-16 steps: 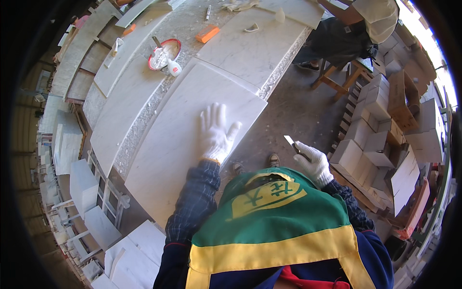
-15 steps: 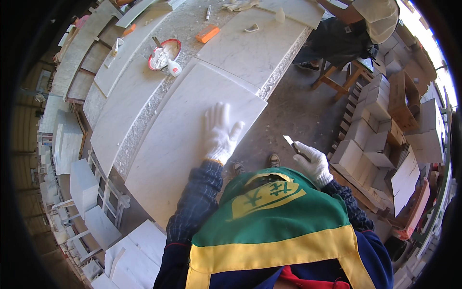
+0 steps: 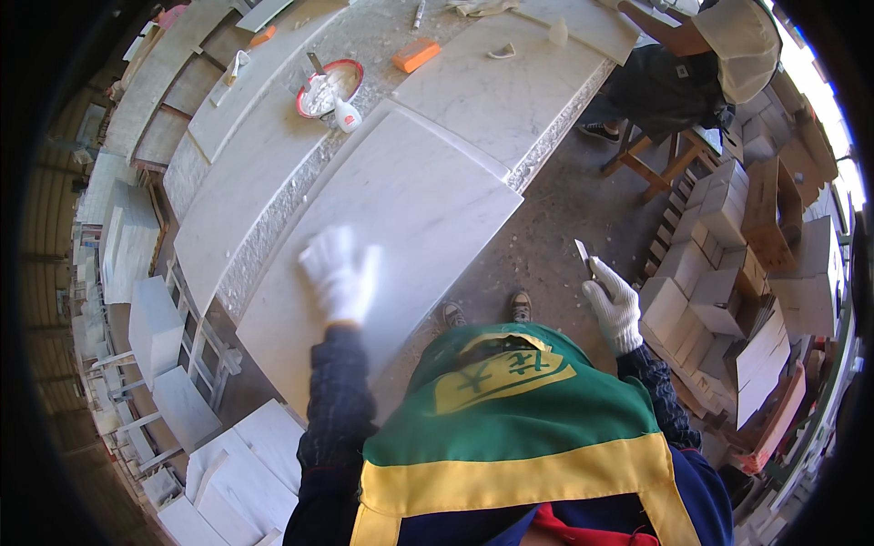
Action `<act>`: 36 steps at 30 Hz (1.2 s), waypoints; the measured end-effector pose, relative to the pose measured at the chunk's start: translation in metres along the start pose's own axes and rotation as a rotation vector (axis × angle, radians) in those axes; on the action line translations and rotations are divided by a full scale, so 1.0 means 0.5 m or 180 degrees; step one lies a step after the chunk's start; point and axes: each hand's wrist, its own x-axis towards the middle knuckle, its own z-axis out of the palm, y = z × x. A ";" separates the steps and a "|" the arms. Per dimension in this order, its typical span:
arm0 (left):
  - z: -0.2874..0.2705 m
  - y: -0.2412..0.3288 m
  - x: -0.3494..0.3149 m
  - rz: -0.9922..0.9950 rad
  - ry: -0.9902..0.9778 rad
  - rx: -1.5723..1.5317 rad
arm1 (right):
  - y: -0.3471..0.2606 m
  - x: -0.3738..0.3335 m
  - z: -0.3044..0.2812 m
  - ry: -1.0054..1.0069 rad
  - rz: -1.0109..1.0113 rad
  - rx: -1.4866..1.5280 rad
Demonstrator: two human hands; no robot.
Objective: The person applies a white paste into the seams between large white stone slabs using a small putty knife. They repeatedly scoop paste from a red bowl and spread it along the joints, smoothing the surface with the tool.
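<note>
My left hand (image 3: 341, 275), in a white knit glove, is spread over the pale, grey-veined marble slab (image 3: 428, 196) in front of me. It is blurred by motion, but its fingers show apart with nothing in them. Off the slab's right side, above the floor, my right hand (image 3: 615, 308) is closed, also gloved in white. It grips a knife (image 3: 583, 252) with a short flat blade; the blade points away from me and the fingers mostly hide the handle.
Beyond the slab stand a red-rimmed bowl (image 3: 353, 80) of white paste, a white bottle (image 3: 347, 116) and an orange block (image 3: 416, 55). At the far right a co-worker (image 3: 669, 82) is by a wooden stool (image 3: 657, 164). Pale boxes (image 3: 683, 264) are stacked on the right.
My left hand has slid left and nearer to me across the slab. My right hand, still gripping the knife, has shifted slightly right. The whole view has shifted a little.
</note>
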 end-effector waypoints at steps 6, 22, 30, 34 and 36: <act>-0.028 -0.132 -0.039 -0.1003 0.0938 0.0098 | -0.029 0.008 0.046 0.0085 0.0149 0.0241; -0.069 -0.142 -0.001 -0.0788 0.1081 -0.0567 | -0.166 0.043 0.124 -0.0444 0.0376 0.0438; -0.097 0.209 -0.066 -0.1015 -0.1263 -0.5575 | -0.319 0.078 0.206 -0.1314 -0.1407 -0.0100; -0.104 0.185 -0.079 -0.0444 -0.0869 -0.4970 | -0.336 0.070 0.212 -0.1835 -0.0833 0.0242; -0.097 0.166 -0.080 0.0289 -0.0567 -0.3984 | -0.330 0.066 0.211 -0.2038 -0.0482 0.0221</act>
